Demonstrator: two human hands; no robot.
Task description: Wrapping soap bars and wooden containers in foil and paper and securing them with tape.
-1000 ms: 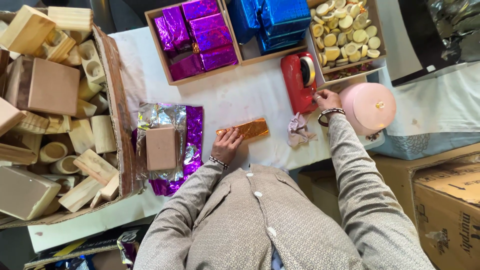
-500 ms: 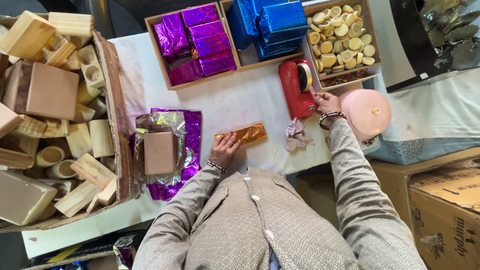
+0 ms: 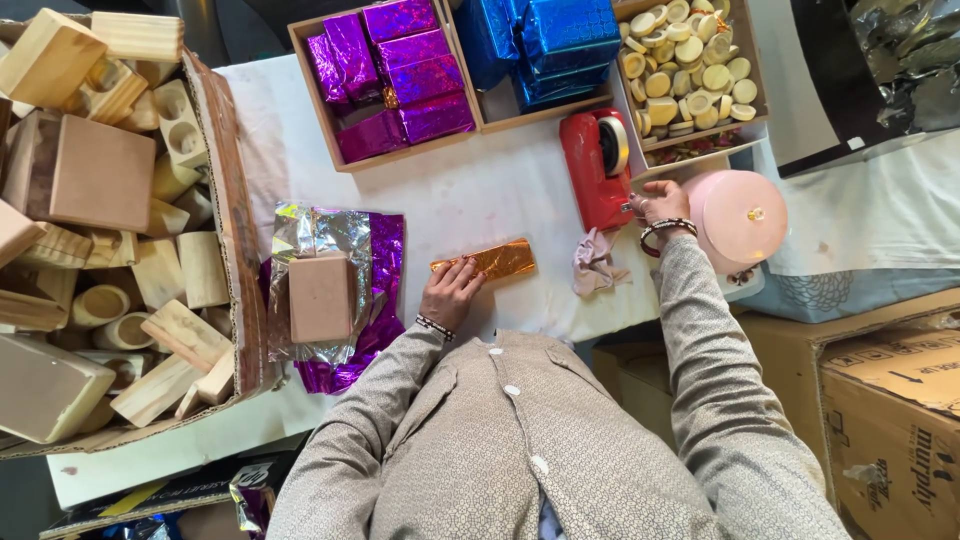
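My left hand [image 3: 452, 290] rests flat on the near end of a small block wrapped in orange foil [image 3: 492, 260], which lies on the white table [image 3: 480, 190]. My right hand [image 3: 660, 203] is at the near end of a red tape dispenser [image 3: 594, 165], fingers touching it; whether it holds a piece of tape I cannot tell. To the left, a bare wooden block [image 3: 321, 297] sits on sheets of purple and silver foil [image 3: 385, 250].
A big cardboard box of wooden blocks [image 3: 95, 220] fills the left. At the back stand boxes of purple-wrapped blocks [image 3: 392, 75], blue-wrapped blocks [image 3: 545, 45] and round wooden discs [image 3: 690, 75]. A pink round lid [image 3: 742, 215], a crumpled cloth [image 3: 594, 262] and cartons [image 3: 890, 400] lie right.
The view has shifted slightly. My right hand stays at the tape dispenser and has drawn a little toward me; my left hand still presses the orange-wrapped block.
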